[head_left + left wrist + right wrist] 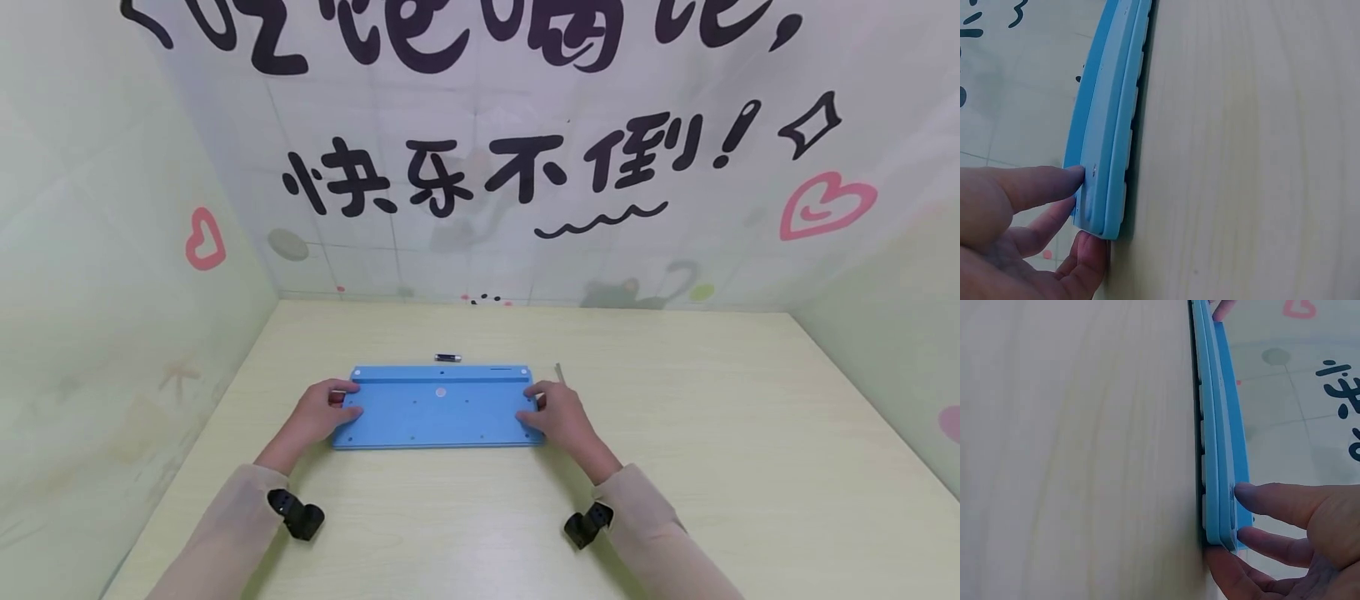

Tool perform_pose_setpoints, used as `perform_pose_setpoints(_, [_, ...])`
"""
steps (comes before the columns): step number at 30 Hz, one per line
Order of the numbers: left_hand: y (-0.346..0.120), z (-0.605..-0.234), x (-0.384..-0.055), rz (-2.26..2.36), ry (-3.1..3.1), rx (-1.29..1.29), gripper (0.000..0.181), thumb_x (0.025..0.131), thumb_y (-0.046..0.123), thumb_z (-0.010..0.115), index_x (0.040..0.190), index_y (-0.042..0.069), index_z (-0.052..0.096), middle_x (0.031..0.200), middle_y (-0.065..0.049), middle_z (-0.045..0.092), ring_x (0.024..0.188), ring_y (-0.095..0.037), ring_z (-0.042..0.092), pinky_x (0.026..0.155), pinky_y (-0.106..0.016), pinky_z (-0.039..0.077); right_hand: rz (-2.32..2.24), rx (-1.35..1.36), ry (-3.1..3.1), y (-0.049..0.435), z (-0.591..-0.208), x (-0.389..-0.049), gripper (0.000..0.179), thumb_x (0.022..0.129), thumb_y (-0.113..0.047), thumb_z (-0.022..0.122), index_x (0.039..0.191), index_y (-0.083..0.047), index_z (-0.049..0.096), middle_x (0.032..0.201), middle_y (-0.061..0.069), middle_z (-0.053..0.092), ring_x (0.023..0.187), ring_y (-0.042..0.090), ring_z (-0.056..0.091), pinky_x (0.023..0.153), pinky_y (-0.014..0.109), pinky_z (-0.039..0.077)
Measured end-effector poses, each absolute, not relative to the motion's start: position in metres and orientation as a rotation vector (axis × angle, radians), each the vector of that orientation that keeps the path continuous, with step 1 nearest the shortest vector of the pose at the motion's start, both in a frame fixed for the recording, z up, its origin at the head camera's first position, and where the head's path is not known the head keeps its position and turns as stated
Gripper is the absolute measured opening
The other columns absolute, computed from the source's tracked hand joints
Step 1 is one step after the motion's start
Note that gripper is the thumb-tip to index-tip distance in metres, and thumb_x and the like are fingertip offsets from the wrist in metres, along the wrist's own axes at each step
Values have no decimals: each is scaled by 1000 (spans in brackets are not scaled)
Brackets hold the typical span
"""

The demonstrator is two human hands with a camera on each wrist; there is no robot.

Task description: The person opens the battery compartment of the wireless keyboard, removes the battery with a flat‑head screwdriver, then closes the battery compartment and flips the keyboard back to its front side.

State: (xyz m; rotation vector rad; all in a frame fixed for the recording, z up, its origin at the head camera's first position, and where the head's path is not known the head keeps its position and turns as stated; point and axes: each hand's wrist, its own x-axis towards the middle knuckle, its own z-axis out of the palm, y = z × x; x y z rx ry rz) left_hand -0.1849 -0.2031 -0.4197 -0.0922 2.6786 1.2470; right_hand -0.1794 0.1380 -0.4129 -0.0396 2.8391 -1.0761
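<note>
A blue keyboard [442, 423] lies face down, its underside with small screw holes and a raised back strip turned up. At its left end my left hand [317, 413] grips the edge, thumb on top and fingers at the side and below. My right hand [564, 414] holds the opposite end in the same way. In the left wrist view, the key edges show beneath the keyboard [1102, 119], close to the tabletop. The right wrist view has the keyboard [1215, 456] end between thumb and fingers.
Just behind the keyboard lies a small dark battery [447, 358] with a silver end. A thin grey strip [558, 372] sits beyond my right hand, partly hidden by it. The pale wooden table [712, 467] meets printed curtains [465, 267] at the back and sides.
</note>
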Motion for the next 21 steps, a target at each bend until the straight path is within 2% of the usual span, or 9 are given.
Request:
perform_pose_setpoints(7, [-204, -419, -185, 1271, 2675, -103, 37, 87, 6, 61, 121, -5, 53, 121, -29, 47, 108, -40, 46, 90, -49, 41, -1106, -8, 2786, 140, -410, -181, 32, 79, -11, 71, 108, 0, 63, 88, 11, 62, 67, 17, 54, 56, 26, 48])
perform_pose_setpoints(21, [-210, -425, -184, 1374, 2632, -122, 42, 86, 9, 64, 124, -4, 52, 124, -29, 46, 112, -39, 45, 91, -47, 40, -1223, 66, 2732, 140, -406, -184, 29, 79, -7, 70, 106, 0, 63, 86, 12, 59, 62, 18, 55, 52, 28, 49])
